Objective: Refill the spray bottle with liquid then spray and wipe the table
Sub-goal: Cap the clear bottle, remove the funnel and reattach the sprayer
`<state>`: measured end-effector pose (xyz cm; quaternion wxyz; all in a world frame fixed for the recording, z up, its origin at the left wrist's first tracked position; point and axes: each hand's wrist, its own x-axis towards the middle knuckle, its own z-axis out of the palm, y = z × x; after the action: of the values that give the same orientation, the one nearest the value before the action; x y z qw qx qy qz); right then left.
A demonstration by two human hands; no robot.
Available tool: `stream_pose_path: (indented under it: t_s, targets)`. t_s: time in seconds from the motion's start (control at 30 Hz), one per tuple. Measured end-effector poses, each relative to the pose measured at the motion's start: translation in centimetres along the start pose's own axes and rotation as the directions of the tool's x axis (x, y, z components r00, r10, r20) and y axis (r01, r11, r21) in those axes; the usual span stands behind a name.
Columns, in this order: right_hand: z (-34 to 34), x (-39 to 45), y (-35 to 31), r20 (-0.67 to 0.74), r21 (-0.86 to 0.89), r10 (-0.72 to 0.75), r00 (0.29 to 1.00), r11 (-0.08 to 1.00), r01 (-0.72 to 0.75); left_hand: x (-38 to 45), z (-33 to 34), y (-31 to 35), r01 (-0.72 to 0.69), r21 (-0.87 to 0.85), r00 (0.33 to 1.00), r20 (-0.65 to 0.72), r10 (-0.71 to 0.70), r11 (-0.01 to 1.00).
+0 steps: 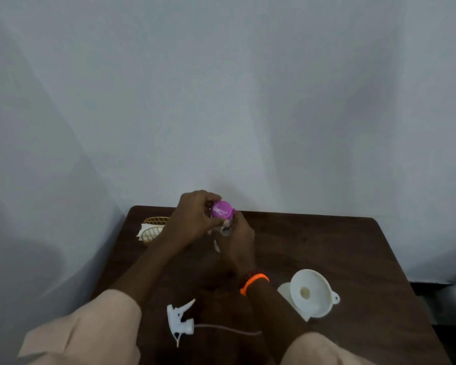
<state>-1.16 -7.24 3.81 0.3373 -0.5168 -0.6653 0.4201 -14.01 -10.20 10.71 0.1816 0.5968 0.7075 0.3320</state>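
We are curling the left hand (195, 218) over a purple cap (222, 210), thumb and fingers closing around its rim from the left. Just below the cap, the right hand (236, 245) is wrapping around what seems to be the neck of a refill bottle (225, 229); the bottle body is mostly hidden behind the fingers and blurred, so we cannot say more of its shape. Both hands are gripping, pressing close together, held up over the far middle of the dark brown table (327, 246).

An orange wristband (254, 283) is sitting on the right wrist, with a string of dark beads just beyond it. Pale sleeves are covering both upper arms toward us.

Left of the left hand's knuckles, near the table's far corner, a yellow wire basket (154, 221) is holding white cloth or paper (149, 233); we cannot tell which.

Nearer to us than the fingers, between the two forearms, the white spray trigger head (179, 321) is lying on its side, detached, its thin dip tube (229, 329) trailing rightward across the table.

To the right of the right forearm, a white funnel (311, 292) is resting wide mouth up, tilted, well apart from the gripping fingers. A pale shape is showing just beneath it.
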Motion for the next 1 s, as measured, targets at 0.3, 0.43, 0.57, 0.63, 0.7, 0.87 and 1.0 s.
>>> stream_pose_path:
  t_s: [0.3,0.43,0.57,0.63,0.7,0.87,1.0]
  targets:
    - [5.6,10.8,2.5,-0.049,-0.067,0.054,0.997,0.996,-0.058,9.3,2.4,-4.6,0.034,0.017,0.999,-0.031,-0.034,0.999]
    - [6.8,12.4,3.5,-0.021,-0.097,0.065,0.998,0.993,-0.067,10.4,3.0,-6.4,0.049,0.009,0.997,-0.060,-0.048,0.999]
    - [7.3,13.0,4.1,-0.018,-0.124,0.055,0.998,0.991,-0.056,10.8,3.3,-6.7,0.040,-0.011,0.996,-0.084,-0.041,0.999]
    - [7.2,13.1,4.1,0.001,-0.130,0.089,0.996,0.988,-0.088,10.7,3.4,-6.7,0.035,-0.011,0.996,-0.086,-0.036,0.999]
    - [6.7,13.0,3.6,0.043,-0.162,0.130,0.991,0.979,-0.121,10.4,3.5,-6.8,0.025,-0.015,0.995,-0.101,-0.026,1.000]
    - [3.4,8.8,1.1,0.147,-0.254,0.236,0.961,0.947,-0.194,8.7,3.3,-6.6,0.002,-0.061,0.982,-0.190,-0.013,0.998]
    - [-0.9,-1.2,-0.5,0.276,-0.232,0.165,0.947,0.967,-0.101,5.6,2.6,-5.1,0.086,-0.031,0.952,-0.294,-0.092,0.996]
